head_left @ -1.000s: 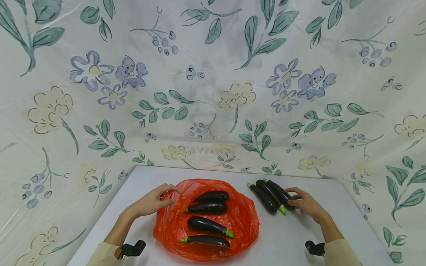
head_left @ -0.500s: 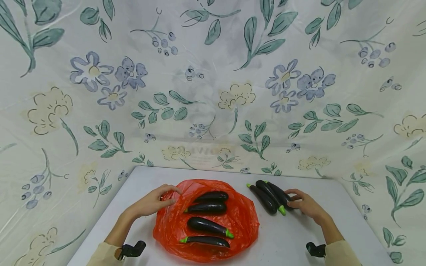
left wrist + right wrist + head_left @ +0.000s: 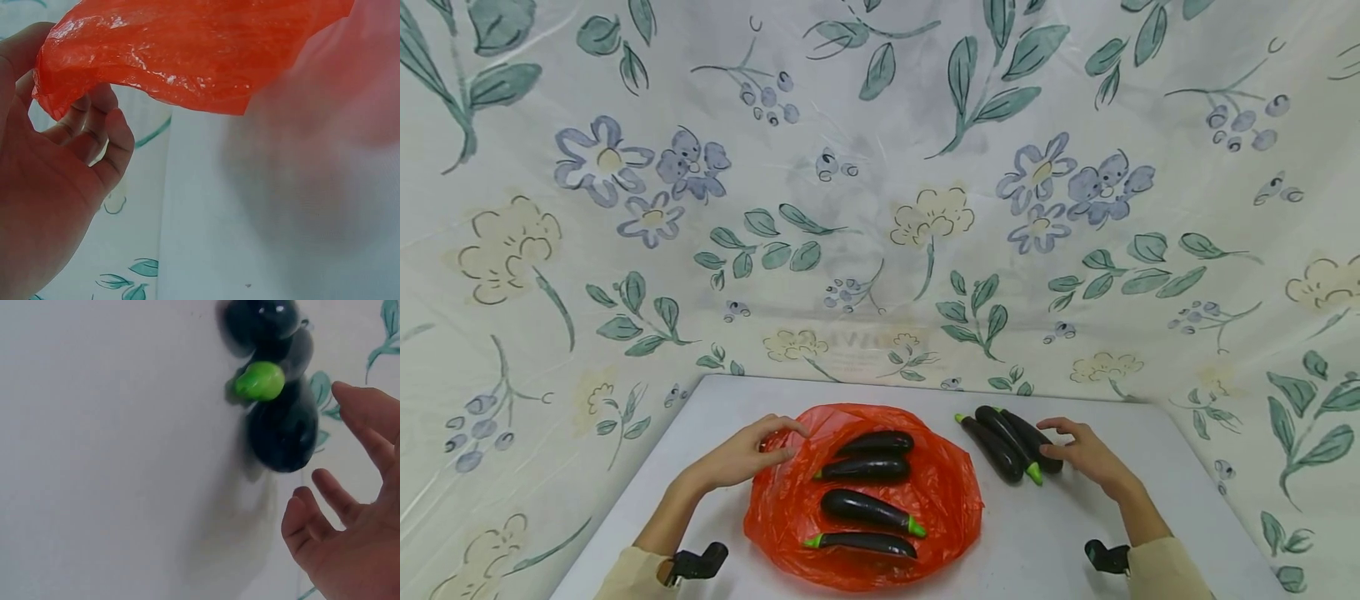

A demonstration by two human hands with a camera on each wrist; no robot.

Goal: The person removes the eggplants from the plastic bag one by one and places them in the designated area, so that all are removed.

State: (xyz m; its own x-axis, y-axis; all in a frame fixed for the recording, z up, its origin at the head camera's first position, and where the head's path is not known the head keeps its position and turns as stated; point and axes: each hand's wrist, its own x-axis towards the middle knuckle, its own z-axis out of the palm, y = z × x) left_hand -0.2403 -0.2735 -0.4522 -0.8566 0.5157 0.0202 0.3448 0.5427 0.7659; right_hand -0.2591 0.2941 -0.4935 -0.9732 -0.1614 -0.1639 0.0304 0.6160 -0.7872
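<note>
A red plastic bag (image 3: 951, 492) lies spread with its mouth upward, and several dark eggplants (image 3: 872, 508) with green stems lie in it. My left hand (image 3: 741, 456) pinches the bag's far left rim; in the left wrist view the thin film (image 3: 187, 56) runs up between thumb and fingers. Right of the bag, 3 eggplants (image 3: 992, 447) lie side by side on the table. My right hand (image 3: 1088, 454) hovers at the rightmost eggplant (image 3: 284, 428), its fingers loosely spread, and the right wrist view shows a gap between fingertips and skin.
The white table (image 3: 1030, 542) runs back to a floral-patterned sheet (image 3: 865, 283) that hangs behind it and along the sides. Black camera mounts (image 3: 700, 561) sit on both wrists. A green stem end (image 3: 261, 381) pokes out beside the rightmost eggplant in the right wrist view.
My right hand's fingers have spread and lifted slightly off the rightmost eggplant, which they were touching before. The left hand, the bag and the eggplants have stayed put.
</note>
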